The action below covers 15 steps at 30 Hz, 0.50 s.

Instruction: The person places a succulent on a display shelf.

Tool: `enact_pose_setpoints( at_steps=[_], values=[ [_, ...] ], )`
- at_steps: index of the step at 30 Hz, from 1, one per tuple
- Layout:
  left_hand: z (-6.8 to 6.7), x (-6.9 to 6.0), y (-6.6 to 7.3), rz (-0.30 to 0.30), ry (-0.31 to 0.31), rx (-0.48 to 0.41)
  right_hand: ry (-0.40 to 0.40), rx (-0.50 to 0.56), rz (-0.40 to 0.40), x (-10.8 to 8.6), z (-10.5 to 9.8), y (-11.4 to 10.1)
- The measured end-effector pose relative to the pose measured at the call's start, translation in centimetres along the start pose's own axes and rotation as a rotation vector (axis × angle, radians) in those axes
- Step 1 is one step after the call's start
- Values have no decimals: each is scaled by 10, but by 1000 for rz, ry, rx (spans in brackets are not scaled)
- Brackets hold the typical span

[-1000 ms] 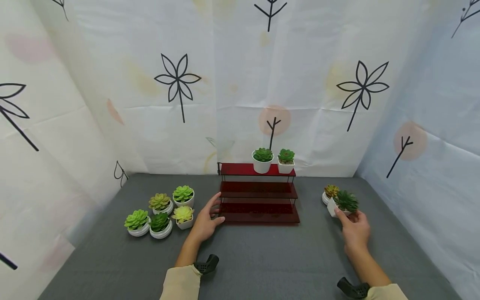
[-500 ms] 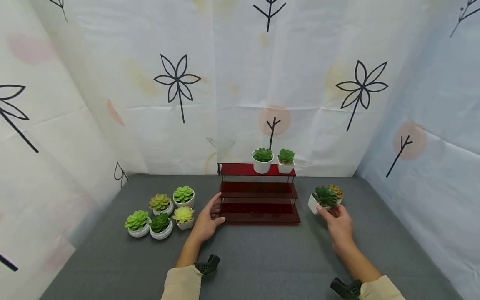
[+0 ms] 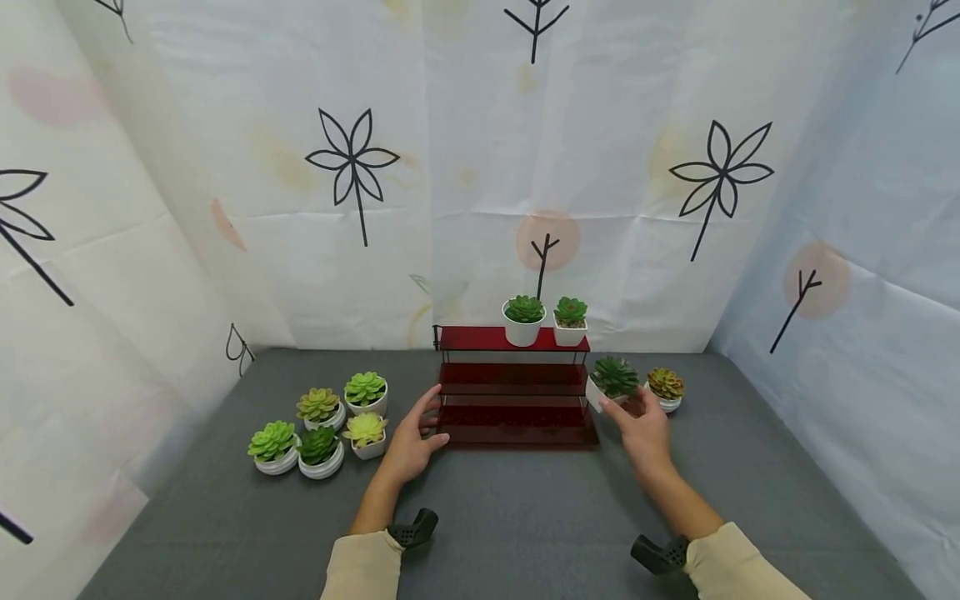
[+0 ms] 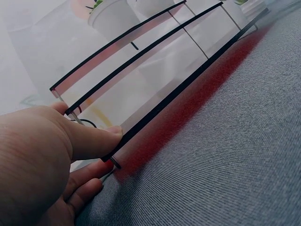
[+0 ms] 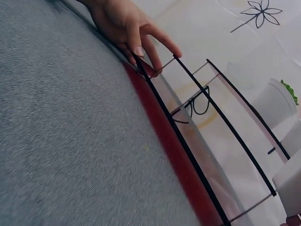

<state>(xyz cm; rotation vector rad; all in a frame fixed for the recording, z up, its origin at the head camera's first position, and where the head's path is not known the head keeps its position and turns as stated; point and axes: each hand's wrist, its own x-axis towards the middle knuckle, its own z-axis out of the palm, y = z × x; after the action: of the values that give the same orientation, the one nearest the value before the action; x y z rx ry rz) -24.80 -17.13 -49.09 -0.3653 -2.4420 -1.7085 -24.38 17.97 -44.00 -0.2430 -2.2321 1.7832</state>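
In my head view, the right hand [image 3: 645, 432] pinches a white pot [image 3: 596, 395] with a dark green plant [image 3: 617, 377] in it. The pot is just by the right end of the red rack [image 3: 517, 427]; I can't tell if they touch. The left hand [image 3: 408, 443] is spread wide at the rack's left end. Two green plants [image 3: 523, 310] sit on top. Five little plants [image 3: 320, 447] sit on the left of the grey surface [image 3: 510, 525], and a yellow-brown plant [image 3: 665, 383] (it looks like autumn leaves) is near the right hand.

In my left wrist view, the left thumb [image 4: 96, 141] rests on the lowest shelf's front edge.

In my right wrist view, the left fingers look apart, and the white pot peeks in at the side.
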Motion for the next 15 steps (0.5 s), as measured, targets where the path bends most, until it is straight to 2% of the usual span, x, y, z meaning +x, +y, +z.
enact_pose_setpoints(
  at_steps=[7, 15],
  values=[
    [0, 1, 1, 2, 0, -1, -7, -32, -62, 6, 14, -4],
    [0, 0, 2, -14, -1, 2, -71, -80, -69, 13, 24, -7]
  ],
)
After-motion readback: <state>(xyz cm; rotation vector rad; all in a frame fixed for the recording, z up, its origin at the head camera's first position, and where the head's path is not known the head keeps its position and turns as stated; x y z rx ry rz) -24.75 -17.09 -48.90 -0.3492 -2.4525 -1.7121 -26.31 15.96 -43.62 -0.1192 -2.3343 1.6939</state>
